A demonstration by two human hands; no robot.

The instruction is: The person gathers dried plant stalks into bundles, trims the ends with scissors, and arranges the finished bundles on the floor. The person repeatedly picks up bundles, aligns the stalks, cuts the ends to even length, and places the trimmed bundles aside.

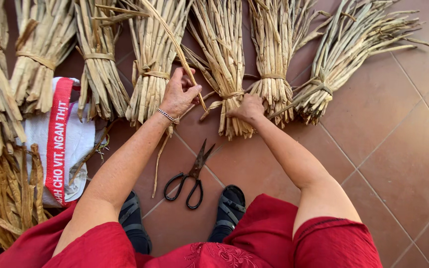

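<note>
Terracotta tile floor (398, 149), with tied bundles of dried reeds laid in a row. The scissors (190, 176) lie on the tiles below the middle bundle (224, 64). Left hand (178, 94), fingers closed, pinches a loose reed strip (175, 44) beside that bundle. Right hand (247, 108), arm outstretched, presses its tied base, fingers curled.

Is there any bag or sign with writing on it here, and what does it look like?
Sack: lies on the floor at the left, by the left hand's side, under dried reed bundles; white, crumpled, soft.
Printed band: a long red strip with white letters, running down the sack.
</note>
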